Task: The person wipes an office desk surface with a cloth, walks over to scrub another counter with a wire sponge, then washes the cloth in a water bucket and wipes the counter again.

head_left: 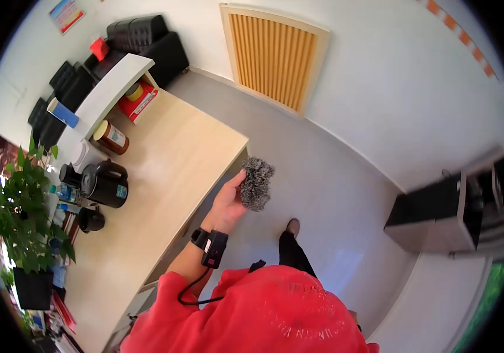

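My left hand (229, 202) is closed around a grey, speckled shaggy wad (256, 183), its exact kind unclear. The thumb lies against the wad's left side, and the other fingers are mostly hidden behind it. Hand and wad hang in the air just past the long edge of the light wood desk (163, 153), above the grey floor. A black strap and a small black device (215, 249) with a cable sit on my left wrist. Of my right arm, only a sliver shows beside the red shirt; the right hand itself is out of sight.
On the desk stand a black kettle (105, 183), a black mug (91, 219), a brown jar (111, 137) and a red box (138, 103) under a raised shelf. A leafy plant (25, 206) is at left, a dark-topped cabinet (425, 212) at right, a slatted panel (274, 59) on the wall.
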{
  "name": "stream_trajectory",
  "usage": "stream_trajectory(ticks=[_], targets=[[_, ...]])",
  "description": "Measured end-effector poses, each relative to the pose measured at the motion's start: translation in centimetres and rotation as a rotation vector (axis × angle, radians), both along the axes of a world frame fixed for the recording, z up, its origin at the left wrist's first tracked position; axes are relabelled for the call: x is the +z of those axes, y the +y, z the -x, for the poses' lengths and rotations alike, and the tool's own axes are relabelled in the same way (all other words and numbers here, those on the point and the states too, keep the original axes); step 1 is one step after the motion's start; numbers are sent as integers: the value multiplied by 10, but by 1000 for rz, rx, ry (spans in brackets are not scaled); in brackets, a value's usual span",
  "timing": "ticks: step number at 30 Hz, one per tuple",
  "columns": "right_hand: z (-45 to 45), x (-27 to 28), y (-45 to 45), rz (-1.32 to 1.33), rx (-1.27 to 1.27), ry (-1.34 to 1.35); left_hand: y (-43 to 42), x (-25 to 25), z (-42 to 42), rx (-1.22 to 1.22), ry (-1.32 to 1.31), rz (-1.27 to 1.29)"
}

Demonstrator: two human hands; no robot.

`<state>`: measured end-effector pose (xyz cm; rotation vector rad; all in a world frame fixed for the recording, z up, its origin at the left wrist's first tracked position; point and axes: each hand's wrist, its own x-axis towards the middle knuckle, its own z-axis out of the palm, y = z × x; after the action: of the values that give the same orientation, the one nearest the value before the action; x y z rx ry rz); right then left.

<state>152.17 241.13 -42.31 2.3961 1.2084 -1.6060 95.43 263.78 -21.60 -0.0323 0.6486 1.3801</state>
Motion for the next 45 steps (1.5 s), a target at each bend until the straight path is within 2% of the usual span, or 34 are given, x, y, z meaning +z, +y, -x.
stream_trajectory(ticks=[3,4,5,6,7,8,9,12,13,14,17,20,23,26,29,36,39,45], targets=[[-6,-21,129,-59,425,-151,65,4,7,129,43,86],[-29,-53,183,-247,1066,-310,84,4,13,139,38,77],[-22,-51,240,-167,1048,-421,96,3,18,154,26,78],[-8,-37,301,-214,1067,-458,109,6,23,182,10,73],[-7,-47,361,-317,1071,-447,124,13,31,213,-6,64],[16,-31,418,-417,876,-241,137,19,39,245,-20,53],[45,-15,468,-402,440,27,148,21,50,264,0,34],[156,30,608,-675,665,100,182,24,88,355,40,-13],[206,62,643,-745,707,126,200,24,98,410,52,22],[252,93,664,-815,746,151,216,24,109,462,61,58],[346,129,731,-938,855,347,273,17,145,539,41,49],[421,168,782,-862,987,400,325,16,174,586,23,87],[492,211,826,-840,976,437,373,28,203,608,-40,4],[556,225,866,-920,1019,612,420,34,239,676,-59,28],[619,225,905,-888,1160,642,462,30,285,748,-68,0],[815,244,995,-945,1305,919,539,30,413,893,34,11],[907,257,1031,-955,1347,989,560,30,479,987,-20,-48],[1069,273,1041,-764,1468,1143,571,46,571,1144,-7,-114]])
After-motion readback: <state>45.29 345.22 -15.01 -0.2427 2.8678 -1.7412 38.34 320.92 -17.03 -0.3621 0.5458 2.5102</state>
